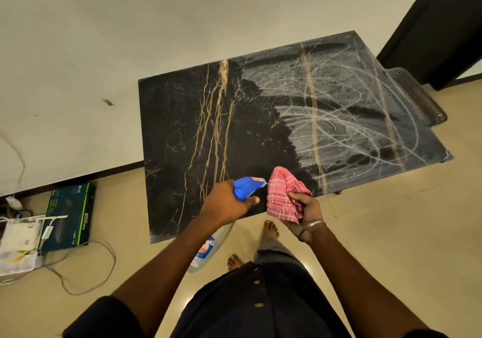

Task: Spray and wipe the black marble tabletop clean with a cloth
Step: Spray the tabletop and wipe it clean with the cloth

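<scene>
Head view, looking down: the left hand point(227, 202) is curled tight round the neck of a spray bottle point(246, 187). Its blue trigger head sticks out past the knuckles and its clear body hangs below the wrist. Just right of that nozzle, almost touching it, the right hand point(305, 212) pinches a bunched pink checked cloth point(283, 197) between thumb and fingers, with a metal bangle point(313, 227) on the wrist. Both hands hover over the near edge of the black marble tabletop point(182, 129), which stretches away ahead of them to the wall point(104, 37). Ahead and to the right of the cloth hand, white swirled smears point(339, 118) cover that half of the slab; ahead of the bottle hand the marble is dark with gold veins. Beyond the far right corner sits a perforated dark plastic piece point(417, 95). Far left of the bottle hand, on the floor, lie a green box point(70, 217), papers point(15, 243) and loose cables point(99, 259). Bare feet point(270, 229) show under the hands.
</scene>
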Tool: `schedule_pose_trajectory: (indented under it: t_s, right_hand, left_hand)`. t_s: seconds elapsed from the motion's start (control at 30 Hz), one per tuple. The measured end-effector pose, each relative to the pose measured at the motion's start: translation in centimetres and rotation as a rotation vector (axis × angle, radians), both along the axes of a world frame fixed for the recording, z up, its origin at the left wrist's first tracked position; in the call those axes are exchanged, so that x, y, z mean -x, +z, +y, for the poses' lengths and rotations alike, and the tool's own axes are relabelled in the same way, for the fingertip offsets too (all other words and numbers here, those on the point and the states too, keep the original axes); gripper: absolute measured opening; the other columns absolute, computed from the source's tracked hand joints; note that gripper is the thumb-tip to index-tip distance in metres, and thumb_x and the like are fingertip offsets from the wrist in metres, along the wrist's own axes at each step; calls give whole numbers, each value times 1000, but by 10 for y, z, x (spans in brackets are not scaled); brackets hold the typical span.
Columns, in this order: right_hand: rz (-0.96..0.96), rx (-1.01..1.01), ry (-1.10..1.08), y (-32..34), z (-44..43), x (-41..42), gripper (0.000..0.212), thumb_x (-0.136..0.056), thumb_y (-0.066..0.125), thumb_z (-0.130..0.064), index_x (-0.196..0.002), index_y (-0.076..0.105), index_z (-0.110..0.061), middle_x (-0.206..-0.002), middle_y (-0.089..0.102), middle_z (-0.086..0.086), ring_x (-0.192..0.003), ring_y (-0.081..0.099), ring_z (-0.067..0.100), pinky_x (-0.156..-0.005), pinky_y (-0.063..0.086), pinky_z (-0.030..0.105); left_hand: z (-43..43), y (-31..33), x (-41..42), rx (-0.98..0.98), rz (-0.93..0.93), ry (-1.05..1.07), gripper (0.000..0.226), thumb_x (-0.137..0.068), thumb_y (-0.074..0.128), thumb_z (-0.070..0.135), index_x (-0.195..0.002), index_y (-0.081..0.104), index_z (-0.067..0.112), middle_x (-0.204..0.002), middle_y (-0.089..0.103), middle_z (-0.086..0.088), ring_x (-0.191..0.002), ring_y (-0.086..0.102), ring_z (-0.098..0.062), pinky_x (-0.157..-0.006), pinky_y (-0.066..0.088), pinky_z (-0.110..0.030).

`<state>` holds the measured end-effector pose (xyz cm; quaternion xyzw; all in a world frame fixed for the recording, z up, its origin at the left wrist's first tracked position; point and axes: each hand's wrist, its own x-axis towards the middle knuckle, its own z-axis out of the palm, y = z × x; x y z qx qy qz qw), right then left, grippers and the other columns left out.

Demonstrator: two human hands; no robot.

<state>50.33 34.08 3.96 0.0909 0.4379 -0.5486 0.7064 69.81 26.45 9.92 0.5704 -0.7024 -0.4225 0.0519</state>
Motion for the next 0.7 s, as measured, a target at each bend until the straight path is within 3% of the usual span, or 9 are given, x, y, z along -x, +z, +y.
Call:
schedule_pose_trajectory:
  t_s: [0.17, 0.27, 0.33, 0.4, 0.47, 0.53, 0.57, 0.7]
  right_hand:
    - [60, -1, 24, 12, -12, -9, 59, -62, 70, -13, -119, 63, 1, -111, 65, 20, -90, 65, 33, -98, 45, 47]
    - [126, -17, 35, 15, -19, -11, 56, -64, 69, -15, -117, 63, 0, -110, 67, 20, -92, 65, 33, -102, 43, 50]
    - [260, -41, 67, 20, -24, -8, 52, -66, 71, -16, -116, 63, -1, -107, 69, 18, -93, 66, 33, -94, 50, 47]
    - [611, -53, 112, 21, -27, -2, 34, -78, 72, -16, -109, 65, -5, -104, 69, 17, -92, 66, 31, -84, 54, 41]
    - [1226, 1, 214, 15, -23, 12, 18, -86, 69, -22, -101, 67, -12, -98, 67, 12, -88, 63, 27, -75, 53, 35]
    - [1814, 5, 397, 7, -12, 31, 28, -82, 69, -26, -108, 67, -14, -102, 61, 8, -93, 57, 27, -70, 52, 35]
    - [1982, -50, 483, 1, -5, 39, 38, -78, 70, -21, -116, 64, -15, -109, 57, 8, -99, 52, 30, -69, 53, 37]
    - [2063, -218, 642, -13, 6, 44, 74, -63, 73, -10, -134, 52, -14, -125, 46, 14, -109, 39, 37, -68, 54, 40]
  left_hand:
    - [-6, 3, 6, 14, 39, -22, 44, -76, 71, 47, -109, 62, 19, -87, 66, -1, -77, 63, -11, -75, 54, -28]
    - [-10, 2, 9, 28, 9, -18, 50, -72, 68, 56, -109, 62, 23, -87, 68, 1, -76, 64, -10, -74, 56, -28]
    - [-13, 0, 10, 22, -45, 22, 48, -69, 69, 59, -102, 60, 24, -82, 65, 2, -72, 63, -11, -71, 56, -30]
    - [-16, -2, 9, -15, -57, 61, 45, -69, 71, 57, -96, 59, 24, -80, 63, 3, -71, 62, -11, -71, 55, -30]
    - [-18, -4, 8, -52, -31, 91, 37, -74, 72, 49, -95, 59, 22, -80, 63, 1, -72, 62, -12, -71, 53, -27]
    - [-20, -6, 8, -65, -18, 115, 31, -78, 72, 43, -94, 59, 20, -79, 63, 0, -72, 61, -13, -67, 48, -22]
    - [-20, -6, 8, -64, -19, 123, 30, -79, 71, 42, -94, 59, 20, -78, 62, 0, -72, 61, -13, -65, 46, -21]
    - [-20, -4, 13, -64, -5, 151, 26, -80, 70, 40, -90, 59, 19, -75, 61, -1, -69, 58, -12, -65, 46, -22]
